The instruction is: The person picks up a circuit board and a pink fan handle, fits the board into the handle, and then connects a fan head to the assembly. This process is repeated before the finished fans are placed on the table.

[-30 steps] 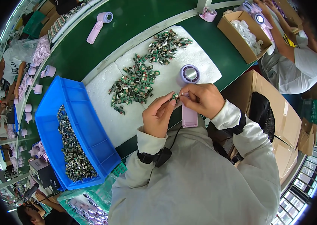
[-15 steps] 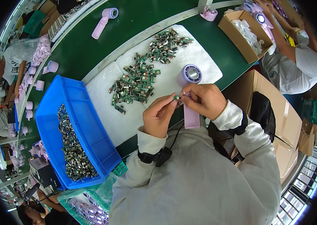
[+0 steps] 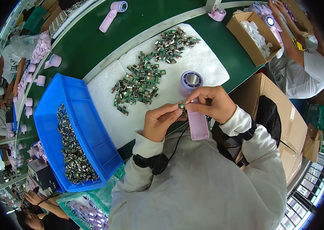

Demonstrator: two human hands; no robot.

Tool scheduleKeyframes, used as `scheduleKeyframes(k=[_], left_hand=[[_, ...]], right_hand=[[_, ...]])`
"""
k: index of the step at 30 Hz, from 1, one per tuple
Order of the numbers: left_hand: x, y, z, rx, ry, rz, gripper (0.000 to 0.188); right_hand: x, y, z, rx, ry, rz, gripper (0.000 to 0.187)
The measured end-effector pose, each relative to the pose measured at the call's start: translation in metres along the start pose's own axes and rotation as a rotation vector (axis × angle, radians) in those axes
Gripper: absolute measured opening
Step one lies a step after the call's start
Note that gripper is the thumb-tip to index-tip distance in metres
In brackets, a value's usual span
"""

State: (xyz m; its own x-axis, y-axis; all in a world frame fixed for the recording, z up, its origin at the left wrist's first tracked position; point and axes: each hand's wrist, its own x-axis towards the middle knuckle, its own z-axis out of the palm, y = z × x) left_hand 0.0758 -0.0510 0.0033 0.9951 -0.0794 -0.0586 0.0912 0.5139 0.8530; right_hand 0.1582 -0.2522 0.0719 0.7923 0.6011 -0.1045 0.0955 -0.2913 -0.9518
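Observation:
Between the thumb and fingers of my left hand [image 3: 159,120] is a small green circuit board [image 3: 181,107]. My right hand [image 3: 216,105] pinches right at that board's edge; whatever sits between its fingertips is too small to make out. Below my hands lies a pale purple handheld fan [image 3: 198,127], its handle pointing toward me and its hollow inside showing. The round fan head [image 3: 191,79] rests on the white foam sheet [image 3: 106,111], just beyond my right hand. A heap of loose circuit boards [image 3: 141,82] spreads over the foam.
A blue bin [image 3: 100,153] holding many small boards stands at left. Another purple fan [image 3: 110,19] lies on the green table [image 3: 81,44]. An open carton [image 3: 252,38] with white pieces is at far right, near a co-worker. Large cardboard boxes [image 3: 294,126] stand at right.
The fan's handle now shows more of its length and its hollow side, and the circuit board in my left hand is turned more into view. My hands stay close together.

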Motion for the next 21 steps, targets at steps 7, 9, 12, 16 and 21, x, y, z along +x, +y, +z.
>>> scheduleKeyframes(k=[7,9,12,16,21], left_hand=[[-0.002,-0.005,0.0,0.055,-0.019,0.073,0.025],[0.0,-0.004,0.006,0.077,0.035,0.106,0.025],[0.001,-0.005,0.008,0.092,0.099,0.116,0.024],[0.0,-0.004,0.01,0.096,0.165,0.092,0.024],[0.002,-0.001,0.013,0.083,0.165,0.066,0.024]], right_hand=[[0.001,0.001,0.003,0.025,0.008,0.036,0.013],[0.003,0.002,0.003,-0.012,0.062,0.013,0.014],[0.003,0.005,0.007,-0.038,0.107,-0.092,0.014],[0.002,0.013,0.008,-0.086,0.135,-0.228,0.014],[0.001,0.008,0.008,-0.166,0.122,-0.281,0.015]])
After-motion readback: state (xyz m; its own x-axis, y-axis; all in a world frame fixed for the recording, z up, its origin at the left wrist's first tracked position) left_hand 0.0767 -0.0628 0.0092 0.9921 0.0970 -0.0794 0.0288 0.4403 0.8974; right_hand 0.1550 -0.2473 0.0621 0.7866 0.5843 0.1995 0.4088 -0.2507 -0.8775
